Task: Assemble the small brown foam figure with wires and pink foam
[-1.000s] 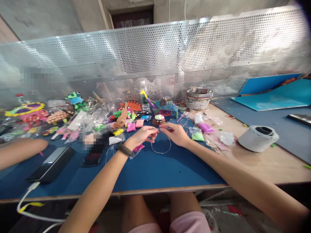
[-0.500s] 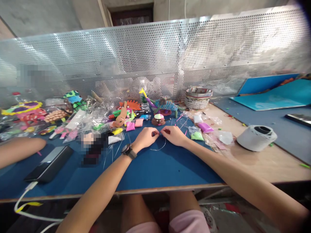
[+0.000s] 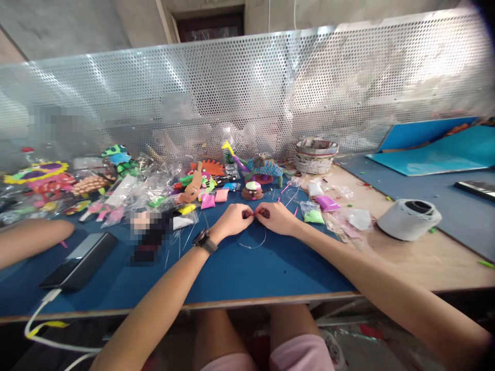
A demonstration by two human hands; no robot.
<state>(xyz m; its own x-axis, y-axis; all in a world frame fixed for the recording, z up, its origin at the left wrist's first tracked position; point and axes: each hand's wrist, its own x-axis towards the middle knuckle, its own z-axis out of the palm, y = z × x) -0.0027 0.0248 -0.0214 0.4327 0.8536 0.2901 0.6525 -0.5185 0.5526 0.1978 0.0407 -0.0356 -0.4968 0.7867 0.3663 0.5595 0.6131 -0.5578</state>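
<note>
Over the middle of the blue mat, my left hand (image 3: pixel 236 218) and my right hand (image 3: pixel 275 217) meet at the fingertips, each closed in a pinch. A thin pale wire (image 3: pixel 265 238) hangs from between them and curves down onto the mat; its upper end is hidden by the fingers. Just behind the hands sits a brown clay figure (image 3: pixel 252 191) with eyes and a white, pink and green top. More thin wires (image 3: pixel 188 236) lie left of my left wrist. A bag of light green clay (image 3: pixel 311 212) lies right of my right hand.
Clay animals and crumpled plastic bags (image 3: pixel 150 180) crowd the back left. A black power bank (image 3: pixel 79 263) with a white cable lies front left, near another person's forearm (image 3: pixel 34 239). At right stand a woven basket (image 3: pixel 316 155) and a white thread cone (image 3: pixel 408 220). A perforated metal screen (image 3: pixel 232 82) borders the back.
My fingertips have come slightly closer together. The hanging loop of wire has shifted a little downward and right. Both forearms stay nearly in place.
</note>
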